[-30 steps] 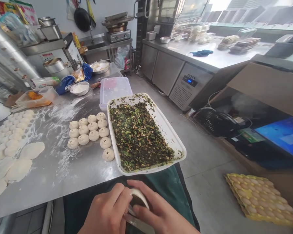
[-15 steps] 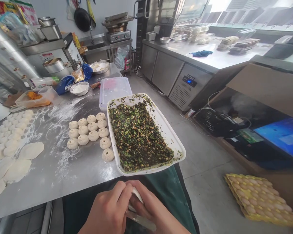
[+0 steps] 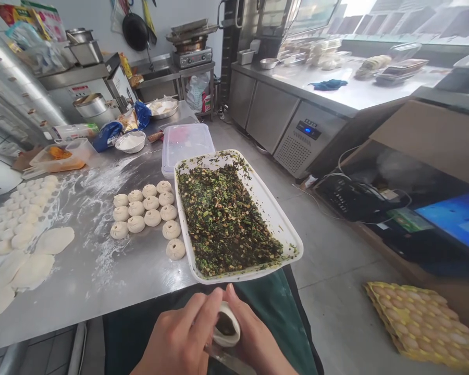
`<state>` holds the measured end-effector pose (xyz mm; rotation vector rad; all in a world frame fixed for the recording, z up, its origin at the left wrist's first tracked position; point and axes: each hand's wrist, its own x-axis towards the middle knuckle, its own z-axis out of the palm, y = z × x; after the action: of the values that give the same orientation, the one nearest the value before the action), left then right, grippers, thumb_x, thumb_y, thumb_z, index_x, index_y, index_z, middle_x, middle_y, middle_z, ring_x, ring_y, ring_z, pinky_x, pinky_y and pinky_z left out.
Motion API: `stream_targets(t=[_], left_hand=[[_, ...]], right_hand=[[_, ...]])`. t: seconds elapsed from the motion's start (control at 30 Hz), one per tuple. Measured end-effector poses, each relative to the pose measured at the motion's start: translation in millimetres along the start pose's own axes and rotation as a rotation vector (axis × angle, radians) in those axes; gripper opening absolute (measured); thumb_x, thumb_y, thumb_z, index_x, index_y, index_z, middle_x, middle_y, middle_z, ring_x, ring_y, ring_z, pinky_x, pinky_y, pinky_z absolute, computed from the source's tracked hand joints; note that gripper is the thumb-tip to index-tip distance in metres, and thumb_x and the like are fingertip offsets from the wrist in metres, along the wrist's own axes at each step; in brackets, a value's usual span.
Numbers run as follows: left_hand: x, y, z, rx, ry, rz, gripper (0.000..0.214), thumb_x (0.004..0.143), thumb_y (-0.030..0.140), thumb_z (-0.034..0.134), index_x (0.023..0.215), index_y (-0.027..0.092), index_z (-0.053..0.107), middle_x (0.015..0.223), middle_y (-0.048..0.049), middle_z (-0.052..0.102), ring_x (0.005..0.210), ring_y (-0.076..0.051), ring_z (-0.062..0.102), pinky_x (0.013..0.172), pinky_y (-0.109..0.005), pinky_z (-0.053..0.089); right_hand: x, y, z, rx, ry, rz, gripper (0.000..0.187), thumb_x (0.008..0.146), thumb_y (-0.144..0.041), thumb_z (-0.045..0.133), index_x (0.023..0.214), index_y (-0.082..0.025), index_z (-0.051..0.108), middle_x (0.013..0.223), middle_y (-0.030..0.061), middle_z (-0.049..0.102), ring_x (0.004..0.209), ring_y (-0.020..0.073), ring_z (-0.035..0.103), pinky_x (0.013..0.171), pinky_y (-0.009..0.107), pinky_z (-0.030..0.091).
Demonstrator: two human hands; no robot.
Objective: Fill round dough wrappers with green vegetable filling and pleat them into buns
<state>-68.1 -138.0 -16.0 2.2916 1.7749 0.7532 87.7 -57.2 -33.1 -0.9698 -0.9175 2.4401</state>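
Observation:
At the bottom centre my left hand and my right hand are closed round a filled bun. Its dough rim is still open at the top, and dark filling shows inside. The fingers and thumbs of both hands meet at this rim. Below the bun lies a flat, shiny strip, partly hidden by my hands; its kind is unclear. Just beyond my hands, a white tub holds chopped green filling. Several pleated buns stand in rows left of the tub.
Dough wrappers and many dough pieces lie on the floured steel table at left. Behind the tub is a translucent lid. Egg trays sit low at right, near an opened cardboard box.
The bun in my hands has turned, so its open top and dark filling now face the camera. My fingers have shifted along its rim. The whole view has moved slightly.

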Motion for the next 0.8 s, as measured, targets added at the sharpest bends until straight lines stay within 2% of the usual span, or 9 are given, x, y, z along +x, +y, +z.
stream_targets(t=[0.07,0.17,0.3,0.37,0.47,0.5,0.6,0.67,0.8], left_hand=[[-1,1,1.7,0.006,0.006,0.01,0.04,0.087,0.003,0.044,0.123,0.014,0.057,0.096,-0.0069,0.066,0.066,-0.016,0.066,0.054,-0.027,0.053],[-2,4,3.8,0.009,0.012,-0.015,0.028,0.088,0.003,0.046,0.108,0.019,0.059,0.084,-0.0019,0.061,0.056,-0.015,0.058,0.049,-0.027,0.048],[-1,4,4.0,0.063,-0.02,0.046,0.044,0.091,0.003,0.045,0.133,0.011,0.055,0.096,-0.0065,0.068,0.064,-0.015,0.065,0.05,-0.025,0.049],[0,4,3.7,0.055,-0.035,0.039,0.042,0.091,0.003,0.043,0.129,0.011,0.057,0.095,-0.0071,0.067,0.064,-0.016,0.066,0.051,-0.026,0.05],[-1,3,4.3,0.016,-0.007,-0.007,0.027,0.089,0.004,0.045,0.105,0.019,0.06,0.078,-0.0009,0.059,0.051,-0.016,0.054,0.046,-0.029,0.046],[-1,3,4.8,0.021,0.009,-0.009,0.026,0.089,0.004,0.045,0.104,0.019,0.06,0.076,-0.0001,0.058,0.049,-0.015,0.052,0.046,-0.029,0.045],[-1,2,6.6,0.065,0.013,0.037,0.042,0.085,0.002,0.043,0.123,0.013,0.059,0.092,-0.0046,0.067,0.059,-0.013,0.063,0.05,-0.025,0.049],[0,1,6.7,0.084,0.008,0.06,0.053,0.083,0.002,0.042,0.133,0.011,0.056,0.1,-0.0071,0.07,0.065,-0.013,0.068,0.052,-0.023,0.051],[0,1,4.7,0.068,0.043,0.023,0.034,0.085,0.005,0.044,0.111,0.018,0.061,0.078,-0.0004,0.062,0.048,-0.014,0.057,0.043,-0.027,0.046]], right_hand=[[7,14,4,0.093,0.046,0.031,0.065,0.084,-0.084,0.058,0.078,-0.02,0.07,0.064,0.0022,0.065,0.058,0.0184,0.054,0.055,0.03,0.043],[11,25,5,0.12,0.098,0.048,0.064,0.081,-0.083,0.065,0.078,-0.019,0.071,0.057,-0.0003,0.06,0.051,0.016,0.049,0.05,0.028,0.038],[9,23,2,0.059,0.181,0.072,0.064,0.081,-0.084,0.063,0.074,-0.021,0.071,0.061,0.0014,0.063,0.057,0.0188,0.054,0.054,0.029,0.042],[8,21,2,0.053,0.165,0.074,0.062,0.084,-0.081,0.062,0.077,-0.02,0.073,0.065,0.0022,0.065,0.061,0.0185,0.054,0.056,0.029,0.042],[8,19,2,0.089,0.114,0.077,0.061,0.083,-0.079,0.065,0.078,-0.019,0.071,0.059,-0.0001,0.061,0.054,0.0159,0.048,0.052,0.028,0.037],[8,18,3,0.085,0.126,0.075,0.061,0.082,-0.08,0.066,0.076,-0.019,0.07,0.057,-0.0008,0.059,0.053,0.0157,0.047,0.05,0.028,0.036],[6,13,5,0.034,0.152,0.055,0.064,0.081,-0.082,0.065,0.066,-0.02,0.066,0.059,0.0009,0.062,0.057,0.0168,0.051,0.054,0.028,0.041],[5,10,7,0.035,0.117,0.065,0.065,0.083,-0.083,0.06,0.07,-0.02,0.068,0.063,0.0019,0.065,0.059,0.0171,0.053,0.055,0.028,0.042],[6,12,6,0.091,0.075,0.063,0.064,0.082,-0.082,0.064,0.083,-0.019,0.07,0.059,-0.0005,0.061,0.052,0.0158,0.05,0.049,0.027,0.038]])
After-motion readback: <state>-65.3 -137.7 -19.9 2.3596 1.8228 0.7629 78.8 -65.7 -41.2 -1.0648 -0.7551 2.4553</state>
